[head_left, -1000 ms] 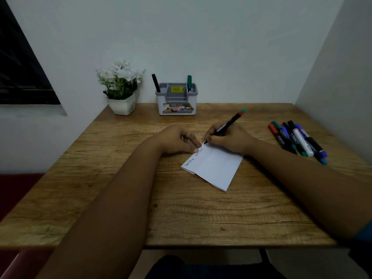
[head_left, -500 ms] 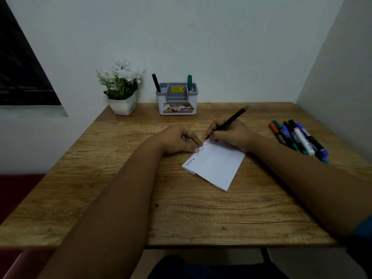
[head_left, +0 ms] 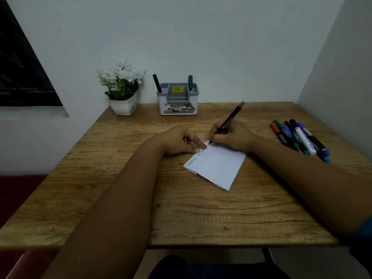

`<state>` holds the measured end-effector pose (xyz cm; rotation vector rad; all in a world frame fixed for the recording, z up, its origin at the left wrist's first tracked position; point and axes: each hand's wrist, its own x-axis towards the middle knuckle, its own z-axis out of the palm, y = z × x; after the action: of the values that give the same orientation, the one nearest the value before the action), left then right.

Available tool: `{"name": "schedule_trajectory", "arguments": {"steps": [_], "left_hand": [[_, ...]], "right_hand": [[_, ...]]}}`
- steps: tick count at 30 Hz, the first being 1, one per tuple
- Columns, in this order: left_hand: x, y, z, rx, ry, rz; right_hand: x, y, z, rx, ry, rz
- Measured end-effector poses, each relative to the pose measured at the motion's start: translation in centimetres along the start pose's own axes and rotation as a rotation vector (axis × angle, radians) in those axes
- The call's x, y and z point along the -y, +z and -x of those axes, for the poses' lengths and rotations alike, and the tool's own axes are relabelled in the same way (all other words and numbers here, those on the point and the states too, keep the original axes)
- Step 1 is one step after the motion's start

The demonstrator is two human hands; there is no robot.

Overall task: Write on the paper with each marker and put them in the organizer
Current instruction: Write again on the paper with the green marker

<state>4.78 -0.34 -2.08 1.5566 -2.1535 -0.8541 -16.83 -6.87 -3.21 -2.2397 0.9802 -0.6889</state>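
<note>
A folded white paper lies on the wooden table, with handwriting along its upper left edge. My right hand grips a black marker with a teal cap on its back end; its tip touches the paper's top corner. My left hand presses fingertips on the paper's left edge. A grey and white organizer stands at the back with a black marker and a green marker in it. Several loose markers lie at the right.
A white pot of white flowers stands left of the organizer. Walls close in behind and at the right. A dark window is at the left.
My right hand has shifted slightly up and to the right along the paper's top edge while writing, and the marker now stands a little steeper. My left hand stays on the paper.
</note>
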Motion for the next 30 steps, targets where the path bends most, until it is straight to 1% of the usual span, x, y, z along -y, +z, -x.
{"name": "schedule_trajectory", "arguments": {"steps": [8, 15, 19, 22, 28, 30], "left_hand": [[-0.13, 0.01, -0.02, 0.01, -0.007, 0.001], [-0.2, 0.06, 0.04, 0.013, -0.001, 0.006], [-0.15, 0.01, 0.02, 0.007, 0.005, -0.003], [-0.14, 0.0, -0.01, 0.011, 0.007, -0.002], [0.02, -0.08, -0.16, 0.003, -0.006, -0.005], [0.04, -0.08, -0.16, 0.003, 0.002, -0.012]], "right_hand": [[-0.37, 0.1, -0.1, -0.048, 0.006, -0.038], [-0.41, 0.08, -0.19, -0.033, -0.011, 0.011], [-0.54, 0.08, -0.1, -0.068, 0.001, -0.009], [-0.59, 0.05, -0.12, -0.065, -0.018, 0.028], [-0.69, 0.08, -0.22, -0.066, -0.012, 0.03], [-0.77, 0.13, -0.2, -0.077, 0.005, -0.006]]}}
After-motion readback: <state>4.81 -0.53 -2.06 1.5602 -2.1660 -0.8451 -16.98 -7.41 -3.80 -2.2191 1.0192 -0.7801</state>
